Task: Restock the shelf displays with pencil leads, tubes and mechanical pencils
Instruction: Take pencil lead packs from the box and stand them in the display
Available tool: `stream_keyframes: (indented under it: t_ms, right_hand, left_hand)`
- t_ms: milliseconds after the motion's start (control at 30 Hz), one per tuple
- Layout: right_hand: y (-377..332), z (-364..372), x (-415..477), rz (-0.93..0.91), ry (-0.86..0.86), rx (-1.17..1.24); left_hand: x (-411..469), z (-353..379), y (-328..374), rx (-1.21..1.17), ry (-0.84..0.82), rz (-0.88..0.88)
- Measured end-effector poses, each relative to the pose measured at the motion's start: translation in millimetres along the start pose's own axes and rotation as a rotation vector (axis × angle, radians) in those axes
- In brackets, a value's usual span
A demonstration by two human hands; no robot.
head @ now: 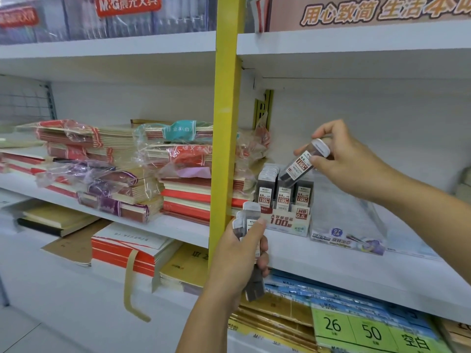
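Note:
A white display box (288,222) marked HB 0.5 stands on the middle shelf (331,263), with rows of dark pencil-lead cases (266,189) upright in it. My right hand (349,161) pinches one lead case (300,165) by its white cap, tilted, its lower end just above the box's right rows. My left hand (239,258) is below and in front of the shelf edge, gripping a stack of several more lead cases (251,220). A clear plastic display tray (346,220) with a purple label sits right of the box.
A yellow upright post (225,123) splits the shelving just left of the box. Stacks of wrapped notebooks (127,169) fill the left shelf. Blue packs and green price cards (356,327) lie on the lower shelf. White shelf surface stretches to the right.

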State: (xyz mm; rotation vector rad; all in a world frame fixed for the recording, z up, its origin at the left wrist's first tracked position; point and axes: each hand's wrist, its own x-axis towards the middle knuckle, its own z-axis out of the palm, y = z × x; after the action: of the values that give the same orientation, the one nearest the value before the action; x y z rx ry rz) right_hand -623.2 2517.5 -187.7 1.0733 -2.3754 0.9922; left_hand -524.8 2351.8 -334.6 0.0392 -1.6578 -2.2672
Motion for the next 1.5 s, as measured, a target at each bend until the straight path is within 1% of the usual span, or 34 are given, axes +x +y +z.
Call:
stream_keyframes:
  t_ms: [67,267,433,533,600,667,733,800,833,867,933,967,1000,1067,1133,1167,1233,1300,1333,1400,1500]
  right_hand:
    - [5.1,5.8,5.5,-0.006,-0.017,-0.05]
    - [20.1,25.9,9.5,-0.016,-0.061,-0.159]
    - [27.9,43.5,10.6,-0.03,0.003,-0.238]
    - [31.3,48.2,11.2,-0.097,0.062,-0.359]
    - [32.9,51.1,10.3,-0.137,0.062,-0.413]
    - [33.8,55.5,7.8,-0.135,0.035,-0.454]
    - [31.4,60.3,3.9,-0.136,0.076,-0.488]
    - [21.8,60.4,-4.5,-0.147,0.148,-0.418]
    - [16.0,60.5,-11.1,-0.126,0.129,-0.312]
    - [6.2,55.4,-23.7,-0.093,0.077,-0.177]
    - [-8.0,56.5,-42.1,0.002,-0.093,0.111]
    - [-10.1,60.1,-46.8,0.045,-0.152,0.198]
    - [-9.7,64.5,-49.9,0.074,-0.183,0.235]
    - [-8.1,70.2,-50.7,0.113,-0.156,0.247]
    - [-5.4,65.4,-46.4,0.133,-0.1,0.308]
    - [-4.1,59.6,-43.2,0.15,-0.055,0.36]
    - [-0.2,43.6,-32.5,0.166,0.102,0.45]
    - [2.7,28.2,-20.4,0.098,0.247,0.404]
    - [3.9,23.3,-15.8,0.044,0.28,0.336]
    - [6.1,20.0,-10.2,-0.05,0.278,0.181]
    - [8.8,25.9,-4.4,-0.121,0.189,-0.057]
  left_hand:
    - [1.9,-3.2,-2.7,-0.014,-0.024,-0.022]
    - [2.8,-14.1,-6.5,0.07,-0.106,0.0]
    - [2.4,-17.9,-3.9,0.082,-0.095,0.06]
    - [4.0,-17.7,-3.5,0.089,-0.081,0.068]
    - [4.6,-17.9,-4.6,0.092,-0.063,0.065]
    - [3.2,-17.4,-4.4,0.096,-0.054,0.063]
    - [4.3,-17.7,-4.5,0.103,-0.05,0.06]
    - [5.8,-15.5,-5.1,0.115,-0.06,0.063]
    - [5.5,-14.7,-6.1,0.122,-0.074,0.067]
    - [-0.7,-10.7,-2.4,0.131,-0.1,0.075]
    - [-5.4,-6.7,-2.6,0.107,-0.15,0.084]
    - [-5.0,-5.6,-4.3,0.094,-0.167,0.085]
    - [-4.3,-5.3,-4.5,0.086,-0.175,0.088]
    - [-1.9,-6.3,-5.4,0.08,-0.183,0.09]
    - [-1.8,-6.5,-4.6,0.074,-0.187,0.085]
    - [-1.9,-6.7,-3.7,0.082,-0.177,0.078]
    - [0.0,-9.4,-3.9,0.093,-0.125,0.052]
    - [1.5,-12.4,-5.4,0.06,-0.082,0.019]
    - [1.9,-13.0,-5.6,0.034,-0.079,0.006]
    - [2.1,-13.5,-5.5,0.016,-0.079,-0.01]
    - [1.3,-16.6,-7.0,0.107,-0.093,-0.007]
